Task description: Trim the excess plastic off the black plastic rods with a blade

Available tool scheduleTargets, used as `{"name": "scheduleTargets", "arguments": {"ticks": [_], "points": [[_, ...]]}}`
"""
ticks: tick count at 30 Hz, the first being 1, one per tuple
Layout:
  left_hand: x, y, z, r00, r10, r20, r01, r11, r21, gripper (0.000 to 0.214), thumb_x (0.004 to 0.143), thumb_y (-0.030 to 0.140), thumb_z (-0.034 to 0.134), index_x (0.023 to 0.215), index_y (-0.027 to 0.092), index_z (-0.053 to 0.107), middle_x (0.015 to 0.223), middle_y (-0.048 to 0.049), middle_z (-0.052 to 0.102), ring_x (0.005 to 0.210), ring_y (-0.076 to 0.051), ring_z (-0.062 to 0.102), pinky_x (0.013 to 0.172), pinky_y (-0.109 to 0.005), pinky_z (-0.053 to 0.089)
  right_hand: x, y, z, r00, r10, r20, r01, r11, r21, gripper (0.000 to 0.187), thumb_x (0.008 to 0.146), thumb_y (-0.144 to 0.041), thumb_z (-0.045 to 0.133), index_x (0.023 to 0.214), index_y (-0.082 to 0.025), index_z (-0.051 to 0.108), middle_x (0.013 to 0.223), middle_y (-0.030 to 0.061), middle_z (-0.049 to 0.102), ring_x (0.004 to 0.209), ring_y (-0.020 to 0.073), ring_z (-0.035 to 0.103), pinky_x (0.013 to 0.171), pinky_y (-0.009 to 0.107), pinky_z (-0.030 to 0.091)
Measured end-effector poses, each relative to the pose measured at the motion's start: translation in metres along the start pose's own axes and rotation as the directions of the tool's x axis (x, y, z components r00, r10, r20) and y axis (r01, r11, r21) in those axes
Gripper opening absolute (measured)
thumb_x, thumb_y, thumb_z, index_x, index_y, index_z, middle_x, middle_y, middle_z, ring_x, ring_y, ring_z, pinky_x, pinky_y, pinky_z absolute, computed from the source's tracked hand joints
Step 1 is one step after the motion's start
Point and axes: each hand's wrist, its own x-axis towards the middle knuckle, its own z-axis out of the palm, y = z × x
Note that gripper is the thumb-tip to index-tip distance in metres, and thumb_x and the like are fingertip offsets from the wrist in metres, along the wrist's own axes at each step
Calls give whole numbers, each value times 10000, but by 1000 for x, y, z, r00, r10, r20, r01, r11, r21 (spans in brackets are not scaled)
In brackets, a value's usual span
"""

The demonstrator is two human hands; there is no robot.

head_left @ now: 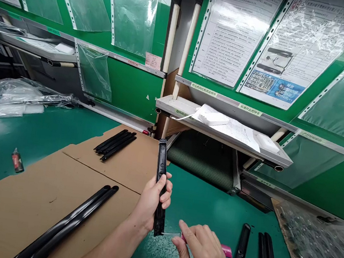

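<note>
My left hand (154,198) is wrapped round a long black plastic strip (162,157), tilted upright, its hollow ribbed side facing me. Between the thumb and fingers of my right hand (202,251) is a slim pink-handled knife (226,251). Its thin metal blade points left and meets the lower end of the strip, though the exact contact is too small to make out. Right of my right hand lie a black strip (240,254), hollow side up, and a pair of smooth black strips (265,255).
Brown cardboard (84,168) covers the green bench at left, carrying two long black strips (74,222) and a small group of shorter ones (114,144). A small bottle (17,160) stands beyond. Clear plastic packaging (318,245) lies at right. Ahead are a conveyor belt (202,158) and a paper-laden shelf (181,105).
</note>
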Motion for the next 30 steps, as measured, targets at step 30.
{"name": "scheduleTargets", "arguments": {"ticks": [30], "points": [[-1,-9,-1,931,-279,234,330,919,-215,251,992,337,418,880,140,525,711,26,497,374,22,300,307,-85,292,24,-6,1,938,324,119,-345,867,359,421,1005,-511,425,697,-223,431,648,-34,390,535,120,367,497,271,264]]}}
